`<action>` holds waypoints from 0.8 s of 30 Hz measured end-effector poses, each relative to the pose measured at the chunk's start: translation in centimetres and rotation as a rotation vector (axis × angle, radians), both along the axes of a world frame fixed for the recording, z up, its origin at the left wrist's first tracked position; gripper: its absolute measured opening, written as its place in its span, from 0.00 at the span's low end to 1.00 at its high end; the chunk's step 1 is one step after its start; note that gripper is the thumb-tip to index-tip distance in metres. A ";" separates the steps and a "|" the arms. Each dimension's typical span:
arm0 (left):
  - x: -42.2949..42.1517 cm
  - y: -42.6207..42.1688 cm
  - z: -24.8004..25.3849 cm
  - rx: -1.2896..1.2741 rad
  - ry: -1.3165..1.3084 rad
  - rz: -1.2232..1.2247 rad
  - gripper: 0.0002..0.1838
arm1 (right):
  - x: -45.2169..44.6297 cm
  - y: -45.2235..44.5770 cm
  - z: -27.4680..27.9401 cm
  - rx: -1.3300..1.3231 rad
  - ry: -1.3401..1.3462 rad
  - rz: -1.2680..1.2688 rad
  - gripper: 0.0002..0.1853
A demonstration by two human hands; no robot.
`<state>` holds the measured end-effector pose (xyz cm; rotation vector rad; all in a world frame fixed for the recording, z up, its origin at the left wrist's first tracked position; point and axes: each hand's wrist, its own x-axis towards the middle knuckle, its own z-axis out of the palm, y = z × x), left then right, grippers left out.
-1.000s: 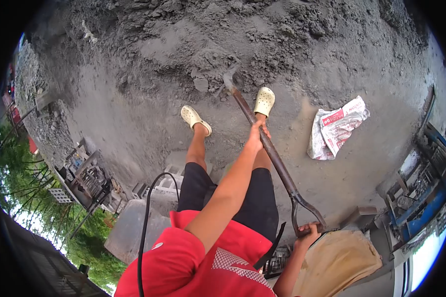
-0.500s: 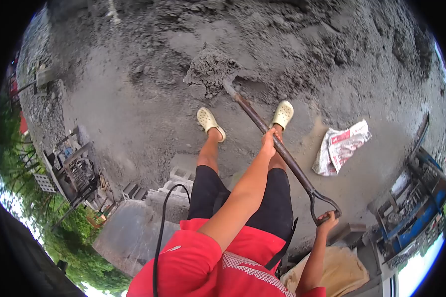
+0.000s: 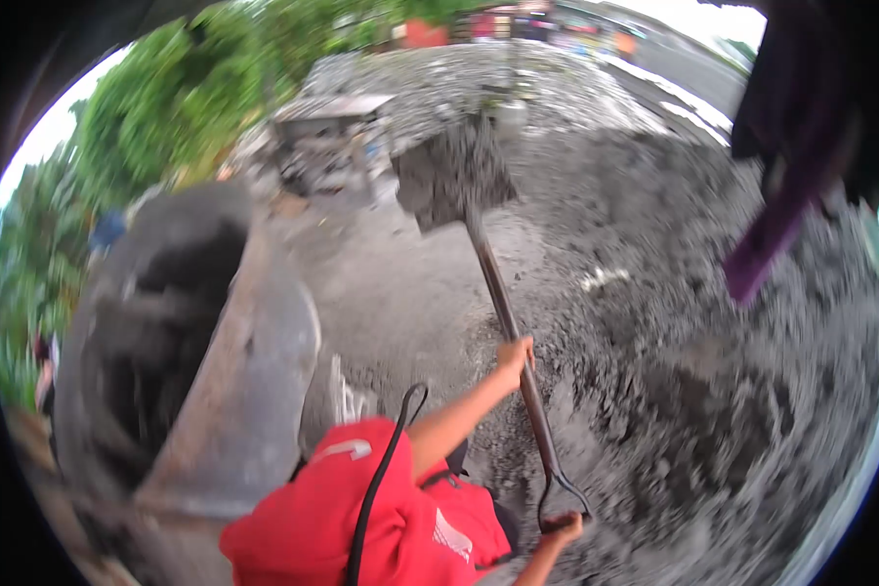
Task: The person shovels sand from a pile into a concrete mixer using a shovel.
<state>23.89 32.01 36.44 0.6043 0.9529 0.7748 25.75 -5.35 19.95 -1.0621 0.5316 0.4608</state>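
Observation:
A long shovel (image 3: pixel 499 285) slants across the middle of the view, its blade farthest from me and raised off the ground. Grey, sandy material (image 3: pixel 454 174) covers the blade. Partway down the shaft, my left hand (image 3: pixel 517 357) is closed around it. My right hand (image 3: pixel 563 528) grips the D-shaped handle at the near end. To the left stands a big metal drum (image 3: pixel 254 366) with a wide, dark mouth; the shovel is apart from it. On the right spreads a heap of grey sand or gravel (image 3: pixel 693 361).
Farther back, a small table-like stand (image 3: pixel 334 109) stands near a pale gravel pile (image 3: pixel 439 83). Purple cloth (image 3: pixel 786 220) hangs at the upper right. Trees (image 3: pixel 166 107) line the left side. Motion blurs much of the scene.
My view has swung left toward the drum. The loaded shovel has risen from low near my feet and swung round with me. Both hands keep their hold.

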 end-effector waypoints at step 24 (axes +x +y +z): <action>-16.3 6.8 9.9 -0.189 -0.212 0.474 0.05 | 4.4 11.4 25.0 -0.168 -0.110 0.700 0.22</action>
